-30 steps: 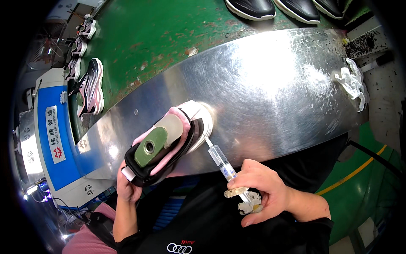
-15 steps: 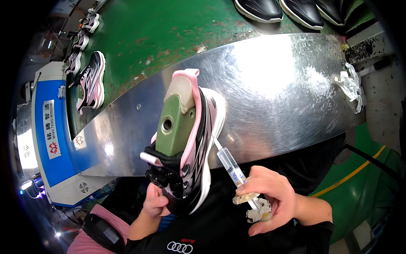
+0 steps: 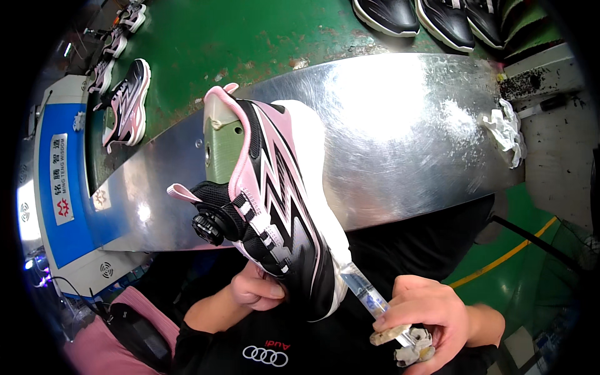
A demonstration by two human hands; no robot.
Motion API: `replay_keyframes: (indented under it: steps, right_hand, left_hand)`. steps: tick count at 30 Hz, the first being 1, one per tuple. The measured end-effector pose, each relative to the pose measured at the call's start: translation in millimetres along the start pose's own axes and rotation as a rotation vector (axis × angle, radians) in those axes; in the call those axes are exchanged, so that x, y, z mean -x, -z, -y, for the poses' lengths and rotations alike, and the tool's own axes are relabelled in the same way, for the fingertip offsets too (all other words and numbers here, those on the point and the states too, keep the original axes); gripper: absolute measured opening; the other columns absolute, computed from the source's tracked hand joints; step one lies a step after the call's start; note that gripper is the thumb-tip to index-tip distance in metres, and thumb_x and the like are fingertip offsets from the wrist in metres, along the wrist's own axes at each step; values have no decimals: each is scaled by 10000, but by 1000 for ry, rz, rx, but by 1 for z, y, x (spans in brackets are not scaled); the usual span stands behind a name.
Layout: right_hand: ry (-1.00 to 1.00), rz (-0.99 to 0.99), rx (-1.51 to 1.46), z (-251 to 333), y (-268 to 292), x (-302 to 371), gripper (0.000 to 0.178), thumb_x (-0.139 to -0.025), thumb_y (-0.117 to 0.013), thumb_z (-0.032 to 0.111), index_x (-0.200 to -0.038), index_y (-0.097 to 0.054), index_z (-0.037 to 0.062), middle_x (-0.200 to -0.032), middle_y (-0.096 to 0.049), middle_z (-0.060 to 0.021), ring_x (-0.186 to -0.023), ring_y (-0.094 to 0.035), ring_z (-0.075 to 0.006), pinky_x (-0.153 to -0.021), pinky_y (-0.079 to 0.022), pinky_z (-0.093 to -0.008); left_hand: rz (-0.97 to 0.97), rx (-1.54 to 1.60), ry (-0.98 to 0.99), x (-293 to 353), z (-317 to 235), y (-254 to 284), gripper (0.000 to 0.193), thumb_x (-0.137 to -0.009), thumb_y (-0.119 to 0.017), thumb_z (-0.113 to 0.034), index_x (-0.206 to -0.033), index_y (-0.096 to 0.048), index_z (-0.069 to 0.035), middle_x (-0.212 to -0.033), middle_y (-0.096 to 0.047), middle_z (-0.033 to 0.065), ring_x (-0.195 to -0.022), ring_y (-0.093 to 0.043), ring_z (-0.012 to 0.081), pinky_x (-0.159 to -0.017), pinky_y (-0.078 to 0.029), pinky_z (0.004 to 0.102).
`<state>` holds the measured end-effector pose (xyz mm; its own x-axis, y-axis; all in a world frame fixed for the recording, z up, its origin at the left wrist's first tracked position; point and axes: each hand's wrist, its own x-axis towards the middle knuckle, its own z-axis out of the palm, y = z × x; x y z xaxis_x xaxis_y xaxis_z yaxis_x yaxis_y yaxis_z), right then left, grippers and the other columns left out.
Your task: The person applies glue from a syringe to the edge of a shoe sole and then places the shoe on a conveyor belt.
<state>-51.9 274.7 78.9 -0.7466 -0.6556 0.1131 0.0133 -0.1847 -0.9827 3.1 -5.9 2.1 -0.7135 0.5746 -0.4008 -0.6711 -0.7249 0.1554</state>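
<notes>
A pink and black sneaker point(image 3: 284, 181) with a white sole is held up in front of me, tilted so its side and sole edge show. Inside its opening sits a green shoe last point(image 3: 223, 150). My left hand point(image 3: 257, 289) grips the shoe near the toe; some fingers are hidden behind it. In my right hand point(image 3: 428, 322) is a clear syringe point(image 3: 367, 294), its flange and plunger end crusted with dried residue. The syringe's tip meets the white sole edge near the forefoot, though the exact contact point is hard to make out.
A shiny metal worktop point(image 3: 400, 137) borders a green conveyor belt point(image 3: 250, 37). Another pink and black sneaker point(image 3: 129, 103) stands at left, with more behind it. Black shoes point(image 3: 445, 24) stand at the far right. Crumpled white paper point(image 3: 505, 132) lies on the right.
The sneaker has turned, so its side now faces up more and its sole edge shows more. My right hand and the syringe have moved lower and right, with the tip now nearer the toe.
</notes>
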Motion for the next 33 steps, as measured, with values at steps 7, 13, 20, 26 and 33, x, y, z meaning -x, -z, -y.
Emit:
replay_keyframes:
  steps: [7,13,20,26,33]
  right_hand:
    - [-28,22,49,25,3,19,571,-621,-764,480,-904,-642,-1,-853,-635,-105,-617,-515,-246,-558,-352,-340]
    - [-50,22,155,52,7,32,550,-628,-767,473,-910,-633,20,-842,-650,-84,-642,-564,-230,-574,-359,-336]
    - [24,-27,372,58,8,46,527,-627,-774,448,-910,-638,25,-842,-658,-77,-661,-596,-216,-552,-350,-320]
    - [51,-69,504,57,6,50,499,-623,-784,425,-902,-649,34,-836,-665,-64,-687,-607,-216,-556,-350,-326]
    - [70,-42,689,51,2,51,565,-616,-792,430,-962,-630,12,-852,-665,-60,-680,-587,-209,-579,-354,-319]
  left_hand:
    - [95,23,196,-27,4,-1,629,-735,-548,113,-1329,-363,18,-1223,-528,174,-1144,-515,263,-989,-389,375]
    - [83,-25,214,-59,11,-21,474,-782,-557,101,-1239,-482,-2,-1144,-589,140,-1078,-564,239,-975,-420,358]
    - [228,-4,255,-91,22,-12,390,-800,-571,82,-1178,-536,-7,-1113,-609,127,-1061,-574,230,-975,-428,356]
    - [230,-17,253,-107,27,-21,281,-813,-601,39,-1085,-598,-27,-1092,-622,105,-1054,-578,218,-974,-439,364]
    - [259,-11,169,-121,28,-30,308,-820,-604,26,-1110,-594,-77,-1111,-612,64,-1068,-562,180,-951,-452,341]
